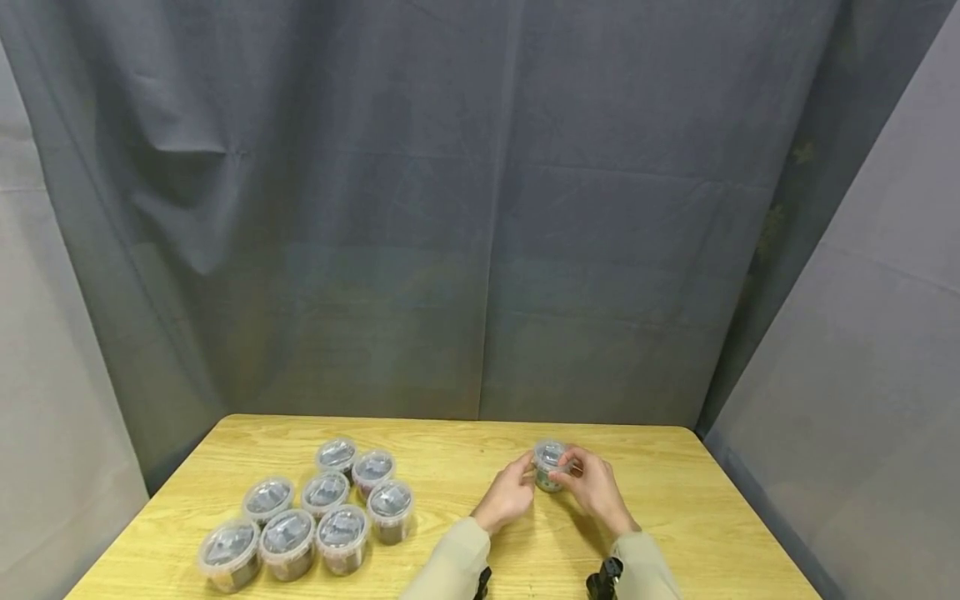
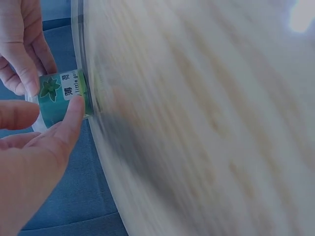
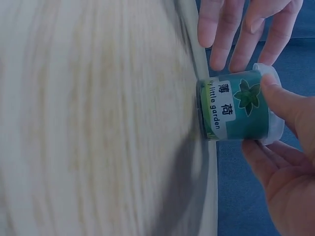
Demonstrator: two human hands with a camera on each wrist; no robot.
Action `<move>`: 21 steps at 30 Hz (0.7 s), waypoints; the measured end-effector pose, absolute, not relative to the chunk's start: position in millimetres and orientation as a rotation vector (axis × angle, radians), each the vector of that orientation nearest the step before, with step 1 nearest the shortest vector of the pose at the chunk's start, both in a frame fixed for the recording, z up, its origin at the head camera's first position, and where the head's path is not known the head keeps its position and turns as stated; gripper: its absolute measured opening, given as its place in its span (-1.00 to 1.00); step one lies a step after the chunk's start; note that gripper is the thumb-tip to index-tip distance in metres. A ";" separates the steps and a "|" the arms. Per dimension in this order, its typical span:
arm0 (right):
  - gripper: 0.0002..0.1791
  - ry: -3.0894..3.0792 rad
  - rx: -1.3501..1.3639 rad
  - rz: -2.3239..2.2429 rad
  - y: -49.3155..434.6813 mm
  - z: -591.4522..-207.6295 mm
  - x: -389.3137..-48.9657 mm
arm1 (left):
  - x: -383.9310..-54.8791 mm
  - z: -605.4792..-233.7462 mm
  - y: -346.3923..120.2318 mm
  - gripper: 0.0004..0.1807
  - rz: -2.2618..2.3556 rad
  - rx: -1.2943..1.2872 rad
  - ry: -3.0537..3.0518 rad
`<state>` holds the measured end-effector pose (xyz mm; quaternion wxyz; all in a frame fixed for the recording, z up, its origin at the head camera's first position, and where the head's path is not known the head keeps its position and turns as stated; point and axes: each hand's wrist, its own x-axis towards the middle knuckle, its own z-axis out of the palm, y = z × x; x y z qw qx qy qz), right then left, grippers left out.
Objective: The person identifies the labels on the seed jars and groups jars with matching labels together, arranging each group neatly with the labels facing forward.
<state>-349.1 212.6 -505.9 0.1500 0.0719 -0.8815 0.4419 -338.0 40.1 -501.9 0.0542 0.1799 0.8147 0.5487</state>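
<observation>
A small clear-lidded plastic tub (image 1: 550, 481) stands upright on the table, right of the middle. Its green label (image 3: 244, 105) carries a leaf picture, Chinese characters and the words "little garden". My right hand (image 1: 597, 490) pinches the tub near its lid, thumb on one side and fingers on the other, as the right wrist view (image 3: 290, 123) shows. On the tub's left side is my left hand (image 1: 508, 493), its fingers fairly straight and close to the wall. Whether the left fingertips touch the label is hard to tell.
Several similar lidded tubs (image 1: 343, 540) stand in a loose group on the left part of the wooden table (image 1: 465, 450). A grey curtain (image 1: 420, 250) hangs behind the far edge, and pale cloth panels (image 1: 862, 358) flank both sides.
</observation>
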 end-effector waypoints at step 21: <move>-0.87 -2.549 0.182 1.187 215.7 -491.5 -341.2 | -327.3 -499.8 36.5 -0.41 1.554 0.491 2.636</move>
